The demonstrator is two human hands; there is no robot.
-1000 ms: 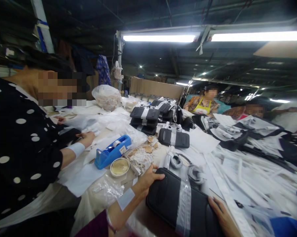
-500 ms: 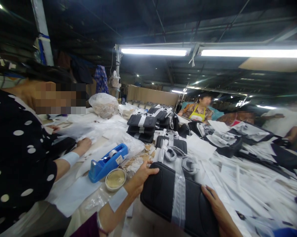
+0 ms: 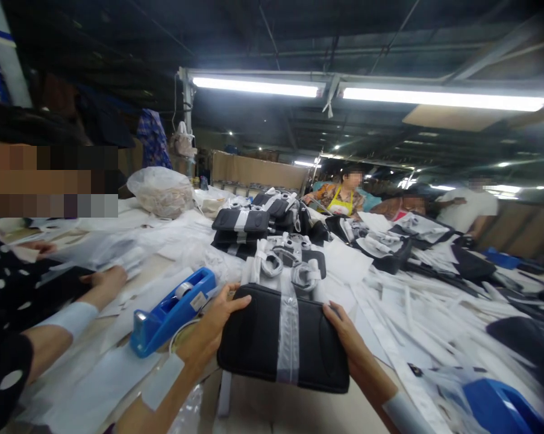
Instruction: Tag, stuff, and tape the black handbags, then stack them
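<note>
I hold a black handbag (image 3: 253, 337) in front of me above the table. A clear plastic band (image 3: 288, 337) runs down its middle, and its wrapped straps (image 3: 272, 265) stick up from the far edge. My left hand (image 3: 226, 307) is closed on the bag's upper left corner, thumb on top. At the right edge, my right hand (image 3: 341, 328) grips it the same way. Pale patches cover both my forearms. Close to my left hand is a blue tape dispenser (image 3: 175, 313). Just beyond the held bag lie more black bags (image 3: 242, 220), stacked and banded alike.
At the left, a co-worker in a polka-dot sleeve (image 3: 9, 337) handles plastic-covered black material. White strips and sheets (image 3: 411, 325) spread over the right side, with another blue dispenser (image 3: 502, 404) at the lower right. A filled plastic sack (image 3: 161, 193) stands behind. Other people are across the table.
My view has turned right, so the scene shifts left. The bag is now nearer level and wholly in view, still between both hands. The co-worker at left is further out of frame.
</note>
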